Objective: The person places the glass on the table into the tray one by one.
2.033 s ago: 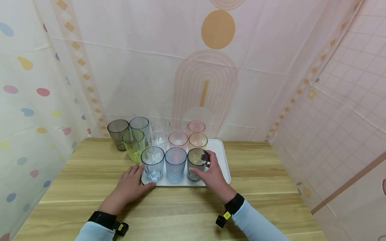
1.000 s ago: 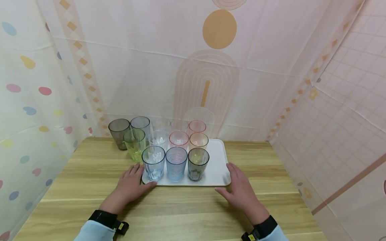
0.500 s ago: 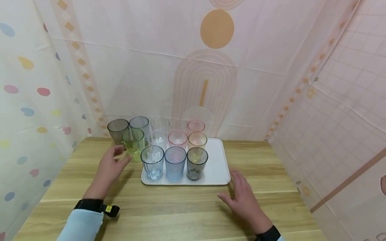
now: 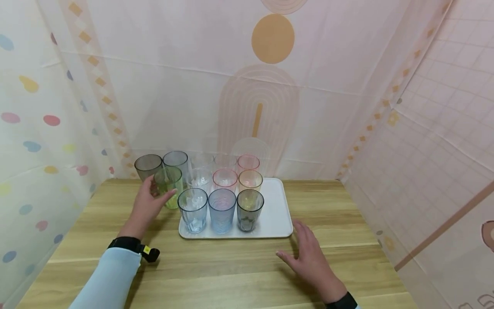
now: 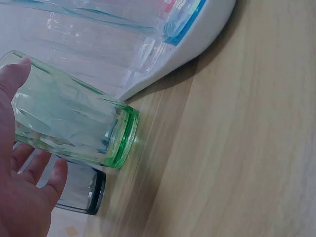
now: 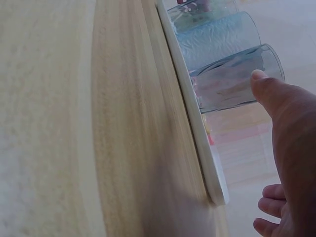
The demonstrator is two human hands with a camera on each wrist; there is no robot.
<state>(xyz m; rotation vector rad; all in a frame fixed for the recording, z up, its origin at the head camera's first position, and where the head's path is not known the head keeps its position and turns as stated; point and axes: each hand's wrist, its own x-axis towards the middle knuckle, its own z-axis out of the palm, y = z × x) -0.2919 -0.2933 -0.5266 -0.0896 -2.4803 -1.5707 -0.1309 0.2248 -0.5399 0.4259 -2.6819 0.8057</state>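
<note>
My left hand (image 4: 148,206) is round a green glass (image 4: 170,189) that stands just left of the white tray (image 4: 275,210). In the left wrist view the thumb lies along one side of this green glass (image 5: 74,118), with the fingers on the opposite side; its thick base rests at the table. My right hand (image 4: 310,257) holds nothing and is spread beside the tray's near right corner. Nearest to it on the tray is a grey glass (image 4: 250,210), then a blue textured glass (image 4: 221,212) and a pale blue glass (image 4: 193,212) in the front row.
Behind the front row stand clear glasses, a pink-rimmed glass (image 4: 225,178), an amber-rimmed glass (image 4: 251,178) and another pink-rimmed glass (image 4: 248,162). A dark grey glass (image 4: 146,163) and a blue-grey glass (image 4: 175,159) stand at the back left. A patterned curtain (image 4: 185,107) hangs behind the wooden table (image 4: 231,274).
My right hand has let go of the grey glass on the tray and moved right. My left hand has left the tray's left corner and moved up-left to the green glass.
</note>
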